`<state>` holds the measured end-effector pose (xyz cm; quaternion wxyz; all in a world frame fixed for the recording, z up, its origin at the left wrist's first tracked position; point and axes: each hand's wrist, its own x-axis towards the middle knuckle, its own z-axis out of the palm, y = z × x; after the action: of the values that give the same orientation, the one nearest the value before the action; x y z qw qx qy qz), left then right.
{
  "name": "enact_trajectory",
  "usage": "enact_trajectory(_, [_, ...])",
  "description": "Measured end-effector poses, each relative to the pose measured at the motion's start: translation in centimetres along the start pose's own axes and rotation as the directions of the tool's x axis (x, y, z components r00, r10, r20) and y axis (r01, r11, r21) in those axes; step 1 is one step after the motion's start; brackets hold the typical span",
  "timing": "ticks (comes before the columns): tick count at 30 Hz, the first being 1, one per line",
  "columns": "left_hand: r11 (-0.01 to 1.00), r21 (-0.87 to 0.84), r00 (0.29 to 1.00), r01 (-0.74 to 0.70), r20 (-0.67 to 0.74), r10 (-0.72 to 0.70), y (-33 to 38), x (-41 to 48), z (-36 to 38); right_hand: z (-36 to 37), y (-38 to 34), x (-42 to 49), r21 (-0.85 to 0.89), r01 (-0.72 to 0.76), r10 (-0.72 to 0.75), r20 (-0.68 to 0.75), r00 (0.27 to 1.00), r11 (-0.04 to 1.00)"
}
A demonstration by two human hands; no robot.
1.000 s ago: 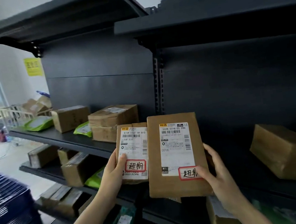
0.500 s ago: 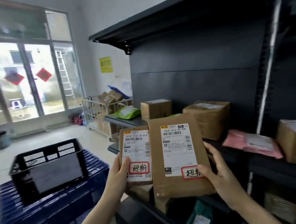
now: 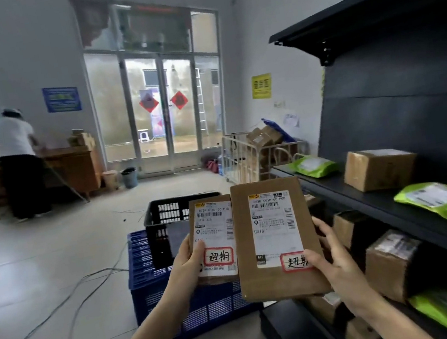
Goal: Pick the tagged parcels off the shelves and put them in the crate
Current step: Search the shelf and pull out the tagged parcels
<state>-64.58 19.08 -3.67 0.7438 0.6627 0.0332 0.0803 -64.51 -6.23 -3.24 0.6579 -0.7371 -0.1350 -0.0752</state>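
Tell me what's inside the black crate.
Nothing shows inside the black crate at its visible far corner. The smaller parcel in the left hand and the larger parcel in the right hand cover the rest.

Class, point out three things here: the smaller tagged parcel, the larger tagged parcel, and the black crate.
Smaller tagged parcel (image 3: 214, 238): head view, on its white label.
Larger tagged parcel (image 3: 282, 280): head view, on bare cardboard below the label.
Black crate (image 3: 161, 208): head view, on its slotted wall.
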Motion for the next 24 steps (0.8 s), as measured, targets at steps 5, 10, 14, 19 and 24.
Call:
enact_trajectory(5, [0.999,0.022,0.996,0.031,-0.087,-0.029,-1.3,3.7,-3.4,3.6,2.4,5.4,0.013,-0.006,0.004,0.098,0.995,1.000])
enact_trajectory(10, [0.998,0.034,0.991,0.047,-0.126,-0.042,-2.3,9.6,-5.3,5.8,5.1,12.2,0.048,-0.041,0.033,0.151,0.988,0.998])
enact_trajectory(14, [0.996,0.047,0.988,0.075,-0.142,-0.068,-2.6,15.3,-5.4,6.7,7.7,18.9,0.070,-0.074,0.059,0.194,0.979,0.995])
enact_trajectory(19, [0.993,0.081,0.987,0.084,-0.147,-0.072,-2.9,23.0,-5.3,7.2,10.1,26.6,0.095,-0.096,0.073,0.219,0.973,0.991])
enact_trajectory(24, [0.992,0.073,0.987,0.102,-0.130,-0.092,-3.5,28.5,-5.7,8.3,12.4,33.1,0.097,-0.125,0.097,0.256,0.962,0.987])
